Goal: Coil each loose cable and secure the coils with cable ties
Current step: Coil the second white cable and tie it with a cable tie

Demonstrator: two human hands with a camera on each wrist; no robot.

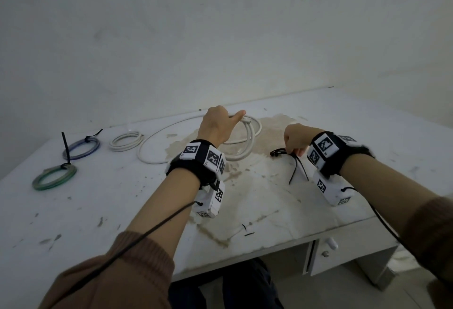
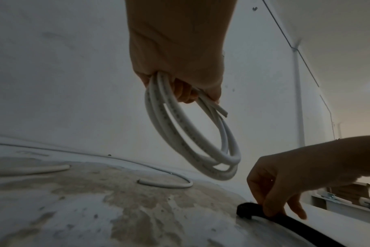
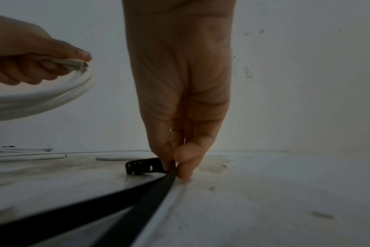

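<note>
My left hand (image 1: 220, 125) grips a white cable coil (image 2: 192, 137) and holds it hanging above the table; its cut end (image 2: 222, 112) sticks out past my fingers. The same coil (image 3: 53, 93) shows at the left of the right wrist view. A loose white cable (image 1: 159, 142) lies in a wide arc on the table behind my left wrist. My right hand (image 1: 295, 143) reaches down and pinches a black cable tie (image 3: 150, 183) near its head (image 3: 142, 166) on the tabletop; a second black tie (image 1: 293, 171) lies beside it.
At the far left lie a blue coil (image 1: 82, 148) and a green coil (image 1: 55, 177), each with a black tie, and a small white coil (image 1: 126, 140). The stained white table (image 1: 245, 198) meets a wall at its back; a drawer (image 1: 343, 252) is under its right front.
</note>
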